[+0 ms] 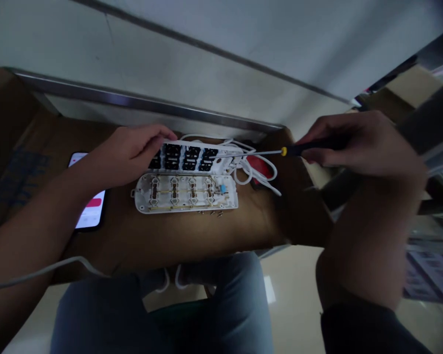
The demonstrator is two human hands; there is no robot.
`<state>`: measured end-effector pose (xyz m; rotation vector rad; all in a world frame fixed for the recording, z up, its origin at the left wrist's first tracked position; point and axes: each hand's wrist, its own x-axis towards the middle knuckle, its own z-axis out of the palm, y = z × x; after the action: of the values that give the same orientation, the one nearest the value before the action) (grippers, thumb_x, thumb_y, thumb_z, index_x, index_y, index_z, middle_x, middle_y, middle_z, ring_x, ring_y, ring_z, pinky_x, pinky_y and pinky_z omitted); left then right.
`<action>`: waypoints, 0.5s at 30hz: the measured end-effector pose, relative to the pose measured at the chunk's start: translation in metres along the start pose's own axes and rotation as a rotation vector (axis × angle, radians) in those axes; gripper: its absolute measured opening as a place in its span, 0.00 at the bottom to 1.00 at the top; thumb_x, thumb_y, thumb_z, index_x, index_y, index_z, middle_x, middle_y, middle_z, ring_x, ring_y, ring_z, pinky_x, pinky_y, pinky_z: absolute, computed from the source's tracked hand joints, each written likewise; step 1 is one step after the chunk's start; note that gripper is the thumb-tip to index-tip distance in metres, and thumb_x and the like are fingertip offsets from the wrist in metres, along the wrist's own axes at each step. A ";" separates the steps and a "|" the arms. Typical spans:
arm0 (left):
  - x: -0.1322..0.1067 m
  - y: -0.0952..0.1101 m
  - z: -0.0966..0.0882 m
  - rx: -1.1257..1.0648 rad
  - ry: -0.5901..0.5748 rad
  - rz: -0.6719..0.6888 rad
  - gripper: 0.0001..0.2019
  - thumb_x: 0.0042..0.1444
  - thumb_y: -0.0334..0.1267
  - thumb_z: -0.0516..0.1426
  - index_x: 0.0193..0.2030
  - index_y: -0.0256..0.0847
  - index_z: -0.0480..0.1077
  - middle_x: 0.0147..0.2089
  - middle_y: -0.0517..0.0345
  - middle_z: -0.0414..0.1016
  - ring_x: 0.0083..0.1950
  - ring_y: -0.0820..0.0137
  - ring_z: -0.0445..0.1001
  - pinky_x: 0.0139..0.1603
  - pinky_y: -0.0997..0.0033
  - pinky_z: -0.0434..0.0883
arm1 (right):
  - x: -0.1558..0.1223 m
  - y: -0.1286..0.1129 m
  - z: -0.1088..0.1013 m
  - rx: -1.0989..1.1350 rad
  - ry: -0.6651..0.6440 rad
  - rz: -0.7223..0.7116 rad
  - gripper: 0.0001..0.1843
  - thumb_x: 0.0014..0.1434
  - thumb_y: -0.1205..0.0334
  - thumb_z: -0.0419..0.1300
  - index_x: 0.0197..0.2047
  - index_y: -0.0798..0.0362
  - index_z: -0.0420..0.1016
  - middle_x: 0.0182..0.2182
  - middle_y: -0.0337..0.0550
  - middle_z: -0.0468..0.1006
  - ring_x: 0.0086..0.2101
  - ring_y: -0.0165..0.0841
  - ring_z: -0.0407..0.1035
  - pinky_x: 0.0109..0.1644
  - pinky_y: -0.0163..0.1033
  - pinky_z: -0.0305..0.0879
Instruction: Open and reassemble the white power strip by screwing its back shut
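Observation:
My right hand (349,140) is wrapped around the dark handle of a screwdriver (260,153), which has a yellow collar. Its thin shaft points left, and its tip lies over the black socket inserts of an opened power strip cover (221,166). At the left end of that white cover, my left hand (142,147) grips it, thumb and fingers partly hidden. Just below lies the power strip's other half (184,209), inside up, showing brass strips and a small blue part. Several small screws (220,214) lie along its lower edge.
Brown cardboard (133,246) forms the work surface, with raised sides and a pale panel behind. A lit phone (92,216) lies left, partly under my left forearm. White cable (271,172) coils at the right beside a red object (258,166). Another cable (59,264) crosses lower left.

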<state>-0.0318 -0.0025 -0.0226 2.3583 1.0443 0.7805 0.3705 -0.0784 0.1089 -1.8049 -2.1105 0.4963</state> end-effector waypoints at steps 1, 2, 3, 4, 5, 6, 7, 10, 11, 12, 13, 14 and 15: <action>0.000 -0.002 0.001 -0.006 0.007 0.006 0.21 0.73 0.55 0.49 0.59 0.50 0.76 0.43 0.61 0.82 0.39 0.65 0.72 0.45 0.61 0.67 | 0.001 0.000 0.001 0.012 0.007 0.000 0.26 0.46 0.40 0.73 0.35 0.56 0.80 0.28 0.42 0.80 0.28 0.26 0.68 0.35 0.33 0.65; 0.001 -0.003 0.001 -0.012 0.011 0.007 0.21 0.73 0.55 0.49 0.59 0.51 0.76 0.44 0.62 0.82 0.40 0.64 0.72 0.46 0.60 0.68 | 0.003 0.001 0.002 0.022 0.004 -0.006 0.25 0.47 0.42 0.73 0.35 0.57 0.80 0.27 0.42 0.80 0.28 0.26 0.67 0.35 0.33 0.64; 0.001 -0.004 0.001 -0.019 0.019 0.006 0.21 0.73 0.56 0.49 0.59 0.51 0.76 0.46 0.62 0.83 0.41 0.63 0.73 0.47 0.59 0.68 | 0.003 0.002 0.002 0.032 -0.016 -0.016 0.25 0.47 0.42 0.73 0.35 0.57 0.79 0.27 0.42 0.80 0.28 0.26 0.68 0.34 0.32 0.64; 0.001 -0.004 0.002 -0.027 0.019 0.004 0.21 0.73 0.57 0.49 0.59 0.51 0.77 0.48 0.62 0.83 0.42 0.63 0.73 0.48 0.58 0.68 | 0.004 0.003 0.003 0.042 -0.046 -0.028 0.26 0.47 0.41 0.73 0.35 0.57 0.79 0.27 0.42 0.80 0.29 0.26 0.68 0.34 0.32 0.63; 0.001 -0.004 0.002 -0.035 0.018 0.001 0.22 0.73 0.57 0.49 0.59 0.52 0.77 0.49 0.63 0.83 0.42 0.63 0.73 0.48 0.58 0.69 | 0.005 0.004 0.003 0.050 -0.083 -0.041 0.26 0.47 0.41 0.73 0.35 0.57 0.79 0.28 0.42 0.81 0.29 0.26 0.69 0.33 0.31 0.63; 0.001 -0.004 0.002 -0.043 0.014 0.000 0.22 0.73 0.58 0.49 0.59 0.52 0.77 0.49 0.64 0.83 0.43 0.63 0.73 0.49 0.57 0.69 | 0.005 0.005 0.004 0.048 -0.118 -0.053 0.27 0.48 0.40 0.73 0.35 0.57 0.79 0.28 0.42 0.81 0.28 0.26 0.68 0.33 0.31 0.63; 0.001 -0.004 0.002 -0.047 0.002 -0.002 0.23 0.73 0.59 0.48 0.59 0.53 0.77 0.50 0.66 0.83 0.43 0.64 0.72 0.49 0.57 0.69 | 0.005 0.006 0.004 0.039 -0.151 -0.061 0.28 0.49 0.39 0.72 0.36 0.58 0.79 0.27 0.42 0.80 0.28 0.25 0.68 0.32 0.31 0.62; 0.001 -0.004 0.001 -0.045 -0.015 -0.004 0.23 0.73 0.60 0.47 0.60 0.55 0.76 0.50 0.69 0.83 0.45 0.66 0.71 0.51 0.58 0.69 | 0.006 0.008 0.006 -0.030 -0.182 -0.061 0.31 0.51 0.34 0.70 0.38 0.58 0.81 0.27 0.42 0.80 0.27 0.23 0.66 0.32 0.31 0.61; 0.001 -0.003 0.001 -0.041 -0.010 -0.003 0.24 0.73 0.61 0.47 0.60 0.54 0.76 0.49 0.69 0.83 0.45 0.66 0.71 0.51 0.59 0.69 | 0.006 0.008 0.006 -0.046 -0.185 -0.060 0.33 0.51 0.32 0.69 0.38 0.58 0.81 0.27 0.42 0.81 0.27 0.24 0.66 0.32 0.31 0.61; 0.001 -0.003 0.001 -0.036 -0.010 -0.003 0.24 0.73 0.61 0.48 0.59 0.54 0.76 0.49 0.68 0.83 0.45 0.65 0.71 0.50 0.59 0.69 | 0.006 0.008 0.005 -0.054 -0.181 -0.061 0.34 0.51 0.30 0.69 0.38 0.57 0.81 0.28 0.42 0.81 0.27 0.24 0.67 0.32 0.31 0.62; 0.001 -0.002 0.000 -0.033 -0.005 -0.003 0.24 0.72 0.61 0.48 0.59 0.53 0.77 0.49 0.67 0.83 0.44 0.65 0.72 0.49 0.59 0.69 | 0.005 0.009 0.004 -0.055 -0.174 -0.064 0.35 0.50 0.28 0.68 0.37 0.56 0.82 0.28 0.41 0.81 0.27 0.25 0.68 0.32 0.31 0.62; 0.001 -0.001 0.000 -0.030 0.000 -0.002 0.24 0.72 0.61 0.48 0.58 0.52 0.77 0.48 0.66 0.83 0.43 0.65 0.72 0.48 0.59 0.69 | 0.004 0.009 0.003 -0.057 -0.172 -0.068 0.36 0.49 0.26 0.68 0.38 0.55 0.82 0.28 0.41 0.82 0.28 0.26 0.70 0.32 0.32 0.63; 0.001 0.000 -0.001 -0.025 -0.007 -0.002 0.24 0.72 0.60 0.49 0.58 0.52 0.77 0.48 0.65 0.83 0.43 0.64 0.72 0.48 0.58 0.68 | 0.002 0.009 0.001 -0.061 -0.173 -0.073 0.36 0.48 0.25 0.68 0.38 0.54 0.82 0.29 0.41 0.82 0.29 0.27 0.71 0.33 0.32 0.64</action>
<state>-0.0318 -0.0019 -0.0220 2.3364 1.0284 0.7799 0.3778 -0.0750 0.1039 -1.7672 -2.3212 0.5948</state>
